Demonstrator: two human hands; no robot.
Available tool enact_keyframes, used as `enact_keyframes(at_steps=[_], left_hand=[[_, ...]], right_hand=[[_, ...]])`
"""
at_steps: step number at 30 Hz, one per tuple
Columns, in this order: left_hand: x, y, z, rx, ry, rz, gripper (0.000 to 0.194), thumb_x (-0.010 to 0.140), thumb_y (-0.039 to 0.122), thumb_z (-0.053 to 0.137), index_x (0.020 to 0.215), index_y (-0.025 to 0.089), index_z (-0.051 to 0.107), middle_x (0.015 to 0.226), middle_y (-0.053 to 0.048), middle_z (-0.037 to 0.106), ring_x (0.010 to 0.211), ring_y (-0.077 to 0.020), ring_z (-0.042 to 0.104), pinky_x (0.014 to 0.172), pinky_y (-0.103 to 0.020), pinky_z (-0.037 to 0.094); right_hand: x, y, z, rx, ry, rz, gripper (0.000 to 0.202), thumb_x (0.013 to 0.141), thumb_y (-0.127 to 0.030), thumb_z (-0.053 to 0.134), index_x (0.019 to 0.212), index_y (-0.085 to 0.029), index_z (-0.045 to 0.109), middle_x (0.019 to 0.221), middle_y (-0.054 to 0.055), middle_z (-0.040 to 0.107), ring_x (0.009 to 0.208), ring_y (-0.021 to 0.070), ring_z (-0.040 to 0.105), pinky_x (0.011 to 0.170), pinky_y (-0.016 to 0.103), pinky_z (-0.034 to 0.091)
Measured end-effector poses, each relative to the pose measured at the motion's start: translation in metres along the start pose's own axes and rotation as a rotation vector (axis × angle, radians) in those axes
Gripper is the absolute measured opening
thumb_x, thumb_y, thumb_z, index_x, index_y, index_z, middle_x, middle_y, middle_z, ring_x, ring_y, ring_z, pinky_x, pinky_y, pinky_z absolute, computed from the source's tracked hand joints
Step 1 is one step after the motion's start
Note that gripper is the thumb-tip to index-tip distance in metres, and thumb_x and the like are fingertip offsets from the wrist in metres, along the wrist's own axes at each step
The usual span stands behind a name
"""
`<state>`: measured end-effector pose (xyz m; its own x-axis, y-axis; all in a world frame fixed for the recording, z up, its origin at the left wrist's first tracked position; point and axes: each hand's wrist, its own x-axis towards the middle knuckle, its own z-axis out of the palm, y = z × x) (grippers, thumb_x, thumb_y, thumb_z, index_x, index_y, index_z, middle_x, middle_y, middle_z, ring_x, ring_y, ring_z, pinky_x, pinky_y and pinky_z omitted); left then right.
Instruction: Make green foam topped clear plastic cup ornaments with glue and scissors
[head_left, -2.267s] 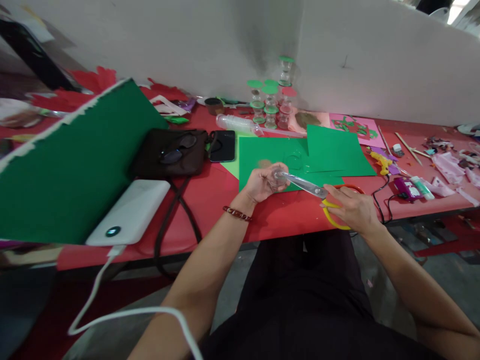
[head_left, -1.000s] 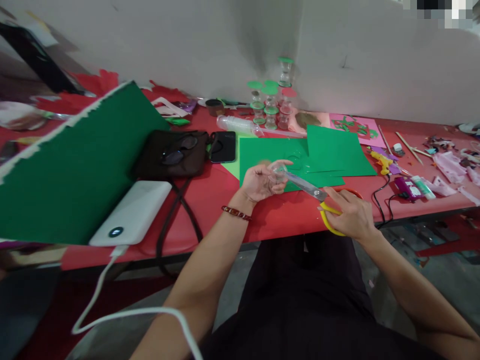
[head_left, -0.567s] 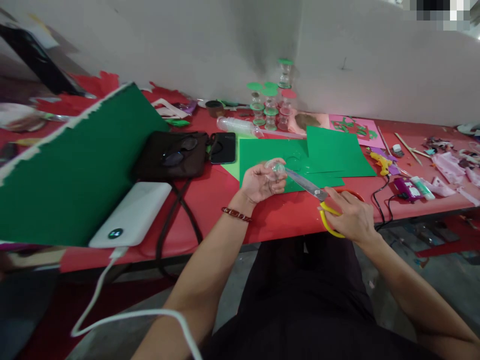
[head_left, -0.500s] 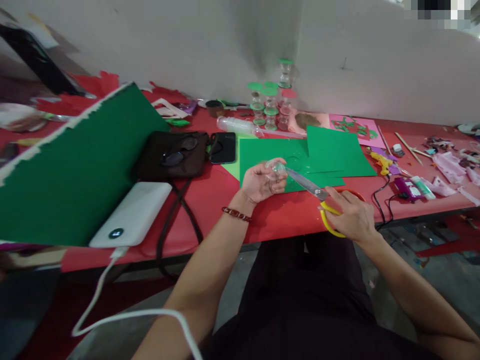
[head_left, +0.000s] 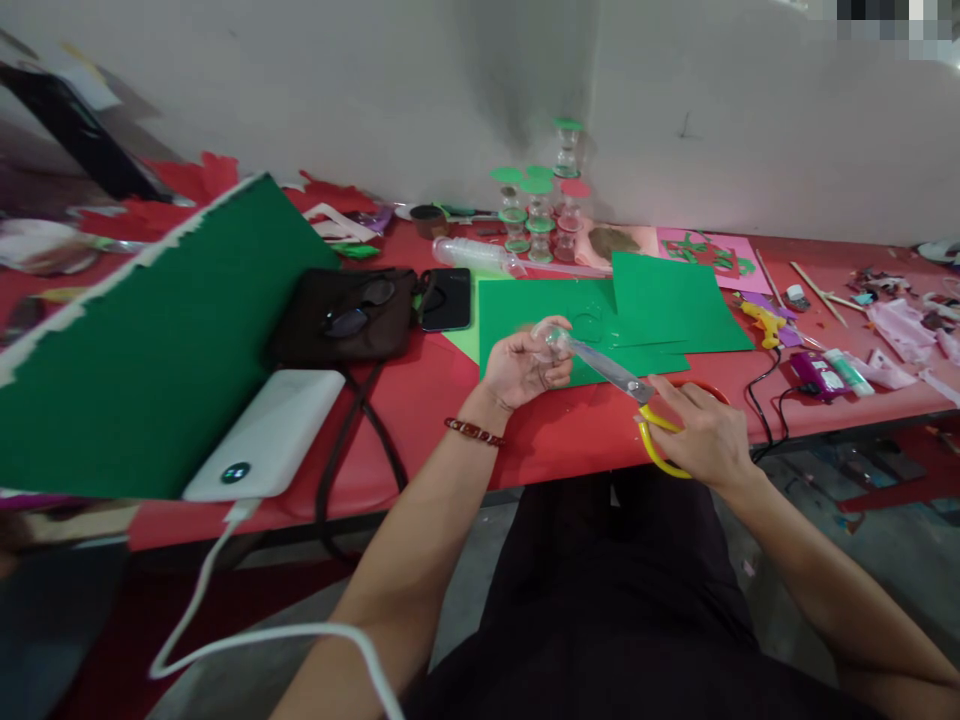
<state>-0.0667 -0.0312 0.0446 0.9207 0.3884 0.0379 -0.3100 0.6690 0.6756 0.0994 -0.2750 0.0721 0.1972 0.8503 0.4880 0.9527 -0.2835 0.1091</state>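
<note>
Between the fingers of my left hand [head_left: 523, 368] is a small clear plastic cup-like piece [head_left: 553, 342], held above green paper [head_left: 525, 300]. My right hand [head_left: 705, 435] grips scissors [head_left: 611, 370] by their yellow and orange handles. Their blades point left, with the tips at the edge of the clear piece; whether the blades are parted there is too small to tell. Some clear plastic rings or scraps [head_left: 589, 325] lie on the green paper just beyond my left hand. A second green sheet [head_left: 675, 305] overlaps the first on its right.
Clear hourglass-shaped pieces with green and red discs [head_left: 540, 215] stand stacked by the wall. A clear plastic tube [head_left: 476, 255] lies near them. Leftward are a phone [head_left: 446, 298], a brown pouch [head_left: 341, 335] and a white power bank [head_left: 266, 435]. A yellow glue gun [head_left: 763, 322] lies right.
Both hands stay almost in place, with the scissor tips still at the clear piece. Only small finger motion and a slight shift of the camera show.
</note>
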Motion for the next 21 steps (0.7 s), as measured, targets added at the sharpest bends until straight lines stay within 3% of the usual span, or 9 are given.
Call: enact_keyframes(at_steps=[5, 12, 21], left_hand=[[-0.001, -0.0009, 0.0013, 0.001, -0.012, -0.017, 0.039, 0.065, 0.015, 0.055, 0.101, 0.018, 0.07, 0.068, -0.005, 0.059, 0.048, -0.0142, 0.047, 0.05, -0.028, 0.038], [-0.0009, -0.0021, 0.0008, -0.025, -0.057, -0.079, 0.036, 0.064, 0.016, 0.056, 0.098, 0.017, 0.07, 0.064, -0.003, 0.053, 0.045, -0.0126, 0.042, 0.048, -0.027, 0.036], [-0.0003, -0.0014, -0.0017, -0.052, -0.069, -0.143, 0.036, 0.064, 0.019, 0.056, 0.097, 0.017, 0.069, 0.066, -0.004, 0.055, 0.044, -0.012, 0.041, 0.048, -0.027, 0.036]], right_hand=[[0.0001, 0.0025, 0.0023, -0.014, -0.004, -0.069, 0.046, 0.099, -0.048, 0.06, 0.137, -0.025, 0.073, 0.091, 0.005, 0.078, 0.073, 0.0169, 0.064, 0.06, 0.031, 0.035], [0.0013, 0.0071, 0.0057, -0.086, 0.084, -0.207, 0.04, 0.103, -0.043, 0.06, 0.134, -0.021, 0.075, 0.081, 0.002, 0.074, 0.07, 0.0152, 0.063, 0.061, 0.031, 0.035], [0.0017, 0.0079, 0.0094, -0.069, 0.059, -0.179, 0.04, 0.102, -0.045, 0.061, 0.131, -0.022, 0.076, 0.079, 0.002, 0.075, 0.069, 0.0152, 0.063, 0.058, 0.031, 0.034]])
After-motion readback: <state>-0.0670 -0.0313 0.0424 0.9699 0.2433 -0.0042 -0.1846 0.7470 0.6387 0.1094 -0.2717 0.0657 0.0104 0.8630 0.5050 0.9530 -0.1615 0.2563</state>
